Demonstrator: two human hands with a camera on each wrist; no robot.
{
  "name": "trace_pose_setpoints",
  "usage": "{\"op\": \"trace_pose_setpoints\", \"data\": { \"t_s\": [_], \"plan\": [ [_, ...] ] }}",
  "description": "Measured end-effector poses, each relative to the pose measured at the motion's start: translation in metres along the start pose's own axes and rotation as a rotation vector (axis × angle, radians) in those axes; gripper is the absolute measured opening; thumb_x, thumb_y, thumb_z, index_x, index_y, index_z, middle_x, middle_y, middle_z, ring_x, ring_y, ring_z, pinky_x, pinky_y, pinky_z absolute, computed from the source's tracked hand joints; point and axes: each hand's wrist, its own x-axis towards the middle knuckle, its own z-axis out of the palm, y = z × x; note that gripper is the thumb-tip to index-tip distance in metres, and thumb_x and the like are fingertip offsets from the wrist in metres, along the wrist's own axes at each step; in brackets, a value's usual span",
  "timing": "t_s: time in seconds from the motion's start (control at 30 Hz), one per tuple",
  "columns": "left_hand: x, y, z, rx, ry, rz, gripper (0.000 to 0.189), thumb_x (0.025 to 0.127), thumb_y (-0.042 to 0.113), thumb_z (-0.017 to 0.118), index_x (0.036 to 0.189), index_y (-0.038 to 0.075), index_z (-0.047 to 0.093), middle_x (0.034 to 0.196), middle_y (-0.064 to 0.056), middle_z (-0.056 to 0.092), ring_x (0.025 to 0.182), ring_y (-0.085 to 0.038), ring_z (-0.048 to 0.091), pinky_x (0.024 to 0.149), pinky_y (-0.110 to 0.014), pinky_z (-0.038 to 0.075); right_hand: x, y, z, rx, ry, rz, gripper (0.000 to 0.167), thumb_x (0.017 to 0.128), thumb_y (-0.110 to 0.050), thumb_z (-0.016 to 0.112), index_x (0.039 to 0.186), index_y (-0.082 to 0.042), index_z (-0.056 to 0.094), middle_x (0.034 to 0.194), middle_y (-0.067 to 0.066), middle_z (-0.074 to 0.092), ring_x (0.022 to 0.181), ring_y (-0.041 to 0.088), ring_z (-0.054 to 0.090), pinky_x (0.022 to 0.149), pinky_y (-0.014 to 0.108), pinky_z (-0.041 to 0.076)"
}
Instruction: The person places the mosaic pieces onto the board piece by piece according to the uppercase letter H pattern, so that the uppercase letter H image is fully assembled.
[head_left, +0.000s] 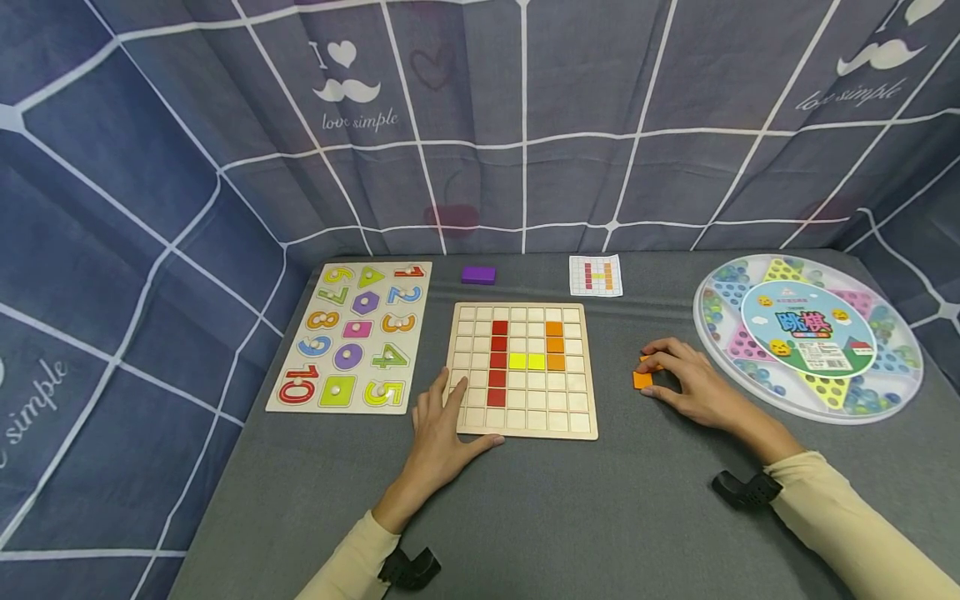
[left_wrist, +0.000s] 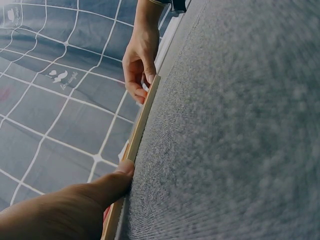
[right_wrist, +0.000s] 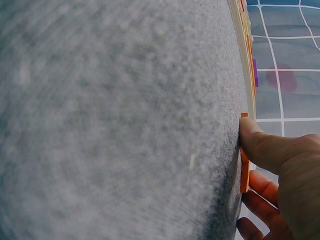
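A wooden grid board [head_left: 525, 417] lies in the middle of the grey table, with a red column, two yellow tiles and an orange column set into it. My left hand [head_left: 442, 412] rests flat on its front left corner, fingers straight; in the left wrist view my thumb [left_wrist: 107, 185] presses the board's edge [left_wrist: 142, 120]. To the right of the board, my right hand [head_left: 678, 375] curls over loose orange tiles [head_left: 642, 380] on the cloth. Its thumb and fingers pinch an orange tile [right_wrist: 244, 172].
A number and shape puzzle board [head_left: 352, 333] lies at the left. A purple block [head_left: 478, 274] and a small pattern card [head_left: 596, 275] sit behind the grid board. A round marble game tray [head_left: 806, 333] fills the right side. Blue checked cloth walls surround the table.
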Motion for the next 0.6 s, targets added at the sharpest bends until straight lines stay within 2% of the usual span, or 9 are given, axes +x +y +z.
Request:
{"op": "trace_pose_setpoints", "data": {
  "t_s": [0.6],
  "plan": [
    [-0.0001, -0.0005, 0.0008, 0.002, 0.002, -0.002, 0.100, 0.066, 0.048, 0.087, 0.144, 0.002, 0.045, 0.155, -0.027, 0.026, 0.121, -0.039, 0.034, 0.092, -0.050, 0.024, -0.0008, -0.0013, 0.0003, -0.004, 0.015, -0.013, 0.029, 0.077, -0.004, 0.081, 0.101, -0.014, 0.069, 0.123, 0.013, 0.054, 0.112, 0.033, 0.050, 0.085, 0.053, 0.031]
  ]
}}
